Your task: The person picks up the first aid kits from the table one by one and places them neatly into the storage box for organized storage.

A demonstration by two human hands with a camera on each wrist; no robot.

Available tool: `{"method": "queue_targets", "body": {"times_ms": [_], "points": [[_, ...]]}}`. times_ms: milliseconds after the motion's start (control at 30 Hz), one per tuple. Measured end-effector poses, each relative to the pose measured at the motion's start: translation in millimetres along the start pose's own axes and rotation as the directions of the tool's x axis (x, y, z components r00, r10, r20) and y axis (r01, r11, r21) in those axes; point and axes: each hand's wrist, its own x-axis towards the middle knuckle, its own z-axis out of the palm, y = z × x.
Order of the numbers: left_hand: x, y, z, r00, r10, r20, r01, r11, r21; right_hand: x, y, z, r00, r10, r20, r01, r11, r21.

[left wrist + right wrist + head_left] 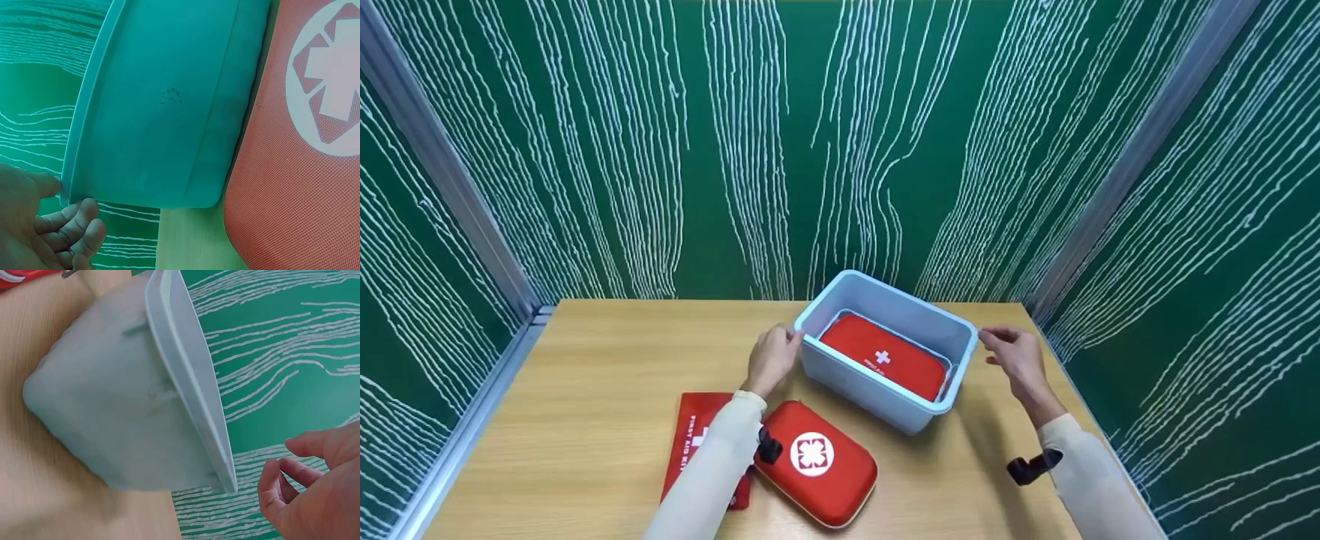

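Note:
A light blue plastic bin [859, 386] stands at an angle on the table, its top facing up. Inside lies a red first aid case [877, 352] with a white cross. My left hand [772, 360] pinches the bin's left rim corner, thumb on one side and fingertips on the other, as the left wrist view shows. Just off the right rim corner is my right hand [1020, 364], its fingers loosely bent around nothing; a gap to the bin shows in the right wrist view [315, 484].
In front of the bin lies a red zipped case [840, 480] with a white round emblem. A flat red first aid pouch [682, 450] sits left of it, partly hidden by my left sleeve. Green walls with white lines [742, 150] enclose the wooden table [607, 390].

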Motion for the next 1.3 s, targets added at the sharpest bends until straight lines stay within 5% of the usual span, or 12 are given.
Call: {"method": "queue_targets", "body": {"times_ms": [500, 900, 1300], "points": [[1.9, -1.7, 0.3, 0.999, 0.032, -0.004, -0.032, 0.999, 0.022, -26.8, 58.2, -25.6, 0.991, 0.134, 0.0, -0.132, 0.978, 0.162], [1.4, 0.2, 1.7, 1.0, 0.006, -0.001, -0.006, 1.0, 0.028, -59.3, 100.6, -4.5, 0.981, 0.191, 0.024, -0.193, 0.967, 0.164], [0.2, 0.4, 2.6, 1.0, -0.016, 0.003, 0.016, 1.0, 0.004, -82.6, 105.9, 29.5, 0.973, 0.223, 0.057, -0.229, 0.959, 0.165]]}}
